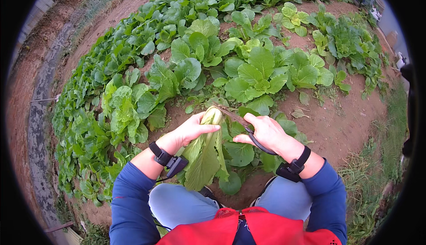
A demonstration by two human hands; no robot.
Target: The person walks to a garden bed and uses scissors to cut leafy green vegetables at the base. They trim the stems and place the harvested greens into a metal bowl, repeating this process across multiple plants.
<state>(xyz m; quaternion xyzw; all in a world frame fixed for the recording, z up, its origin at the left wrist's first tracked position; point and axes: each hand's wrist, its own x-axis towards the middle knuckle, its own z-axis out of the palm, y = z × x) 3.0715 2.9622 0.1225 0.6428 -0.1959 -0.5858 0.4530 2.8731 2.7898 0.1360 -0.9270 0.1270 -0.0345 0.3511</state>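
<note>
My left hand (193, 130) grips a leafy green vegetable (205, 160) near its pale cut base, which points up and away from me. Its large leaves hang down towards my knees. In my right hand (268, 133) is a pair of scissors (235, 116) with rusty, soil-stained blades and a dark looped handle. The blade tips lie at the vegetable's base; whether they touch it I cannot tell. Part of the handle is hidden by my fingers. Below the scissors, green leaves (238, 153) grow from the soil between my hands.
Broad-leaved greens (256, 75) grow ahead of me, with a dense bed (116, 52) of them to the left. Bare soil (327, 112) and grass (362, 165) lie to my right. A brick-coloured strip (25, 118) runs along the far left. My bent knees (183, 203) are close below my hands.
</note>
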